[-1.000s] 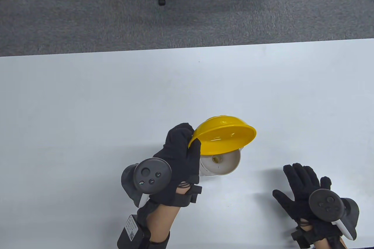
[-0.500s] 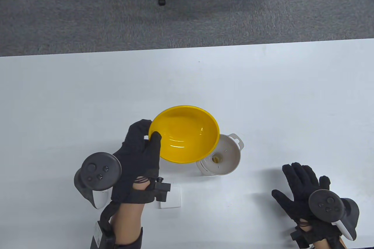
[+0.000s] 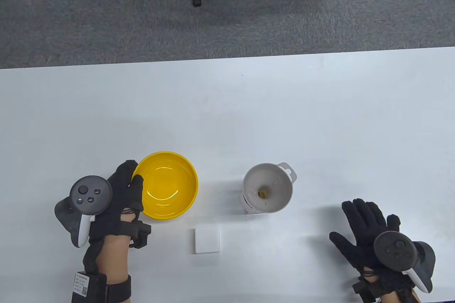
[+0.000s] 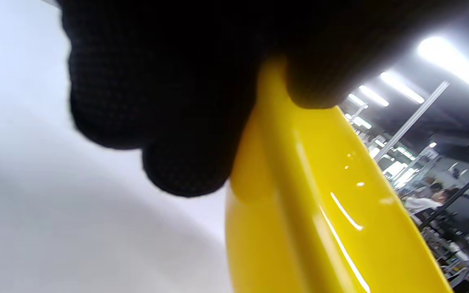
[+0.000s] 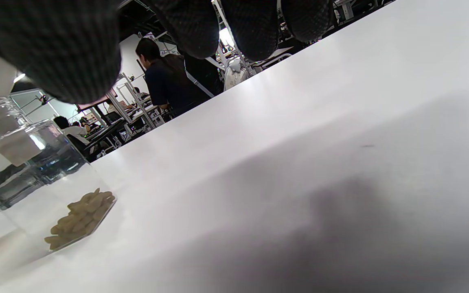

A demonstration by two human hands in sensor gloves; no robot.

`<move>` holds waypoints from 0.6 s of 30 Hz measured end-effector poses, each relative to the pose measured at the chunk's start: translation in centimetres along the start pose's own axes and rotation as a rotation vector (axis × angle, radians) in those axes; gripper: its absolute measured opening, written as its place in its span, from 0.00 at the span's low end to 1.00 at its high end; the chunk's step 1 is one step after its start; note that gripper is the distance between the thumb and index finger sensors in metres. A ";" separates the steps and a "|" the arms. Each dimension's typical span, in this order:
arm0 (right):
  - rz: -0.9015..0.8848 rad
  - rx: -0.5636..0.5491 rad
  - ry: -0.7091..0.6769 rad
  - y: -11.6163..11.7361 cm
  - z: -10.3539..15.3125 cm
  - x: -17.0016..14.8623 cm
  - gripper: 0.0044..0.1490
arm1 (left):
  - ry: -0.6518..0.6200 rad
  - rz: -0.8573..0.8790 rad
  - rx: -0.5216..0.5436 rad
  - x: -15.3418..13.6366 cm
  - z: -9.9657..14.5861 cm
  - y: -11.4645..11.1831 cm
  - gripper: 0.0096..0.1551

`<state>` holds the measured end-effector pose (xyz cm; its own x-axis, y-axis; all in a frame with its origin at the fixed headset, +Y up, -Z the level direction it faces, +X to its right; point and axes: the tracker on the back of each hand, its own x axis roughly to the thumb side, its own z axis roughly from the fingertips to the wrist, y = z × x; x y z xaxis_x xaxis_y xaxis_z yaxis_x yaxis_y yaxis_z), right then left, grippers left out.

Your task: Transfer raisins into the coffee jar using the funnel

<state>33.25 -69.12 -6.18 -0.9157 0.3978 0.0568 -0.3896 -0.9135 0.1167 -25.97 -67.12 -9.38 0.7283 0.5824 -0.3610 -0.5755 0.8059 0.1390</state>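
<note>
The raisins lie in a small pale heap at the bottom of the clear coffee jar, seen from the side in the right wrist view. From above, the jar stands near the middle of the tabletop's near half, and the grey funnel sits in its mouth, hiding most of the glass. The funnel has a small tab handle at its upper right rim, and a few pale bits show at its narrow throat.

To the left of the funnel, well apart from it, a yellow bowl sits upright with its opening facing up; its inside looks glossy, with no raisins showing. The left hand grips the bowl's left rim, thumb over the inner edge and fingers wrapped on the outside wall, as the left wrist view shows close up. Whether the bowl's base touches the tabletop or hangs just above it cannot be told.

A small white square lid lies flat on the tabletop, nearer the viewer than the bowl and the funnel and between them.

The right hand rests at the right near corner, palm down, fingers spread apart and holding nothing, well clear of the jar.
</note>
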 end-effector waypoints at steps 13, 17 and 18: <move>-0.009 0.011 0.012 0.1 -0.2 0.0 0.54 | 0.126 0.110 -0.130 -5.2 -3.2 -2.7 0.27; -0.008 0.013 0.010 0.1 -0.2 0.0 0.54 | 0.141 0.122 -0.132 -5.4 -3.8 -3.1 0.27; -0.009 0.015 0.010 0.1 -0.2 0.0 0.54 | 0.143 0.131 -0.137 -5.4 -3.9 -3.2 0.27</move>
<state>33.20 -69.24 -6.40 -0.9133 0.4048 0.0457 -0.3962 -0.9087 0.1315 -29.53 -73.26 -11.42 0.5896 0.6525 -0.4761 -0.7139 0.6966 0.0706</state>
